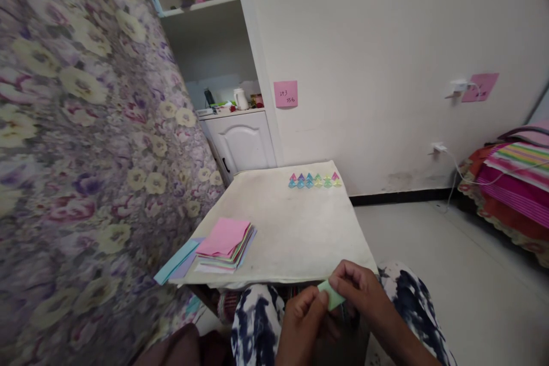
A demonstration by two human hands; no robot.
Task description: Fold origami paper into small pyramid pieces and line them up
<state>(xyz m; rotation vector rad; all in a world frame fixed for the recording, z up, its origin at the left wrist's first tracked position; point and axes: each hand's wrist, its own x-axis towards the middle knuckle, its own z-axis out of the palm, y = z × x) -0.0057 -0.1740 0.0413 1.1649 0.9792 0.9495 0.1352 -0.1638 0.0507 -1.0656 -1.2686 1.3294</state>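
Observation:
Both my hands are low in the view, over my lap. My left hand [305, 320] and my right hand [364, 291] pinch a small folded piece of light green paper [331, 296] between their fingertips. In front of me stands a small white table [295, 229]. On its near left corner lies a stack of coloured paper sheets [225, 245], pink on top. Along its far edge runs a row of several small folded paper pieces [314, 180] in pink, blue and green.
A floral-patterned cloth [77, 154] fills the left side. Behind the table are a white cabinet [240, 140] with small items on top and a wall with a pink note [285, 94]. A bed with striped bedding [510, 189] is at the right; the grey floor lies between.

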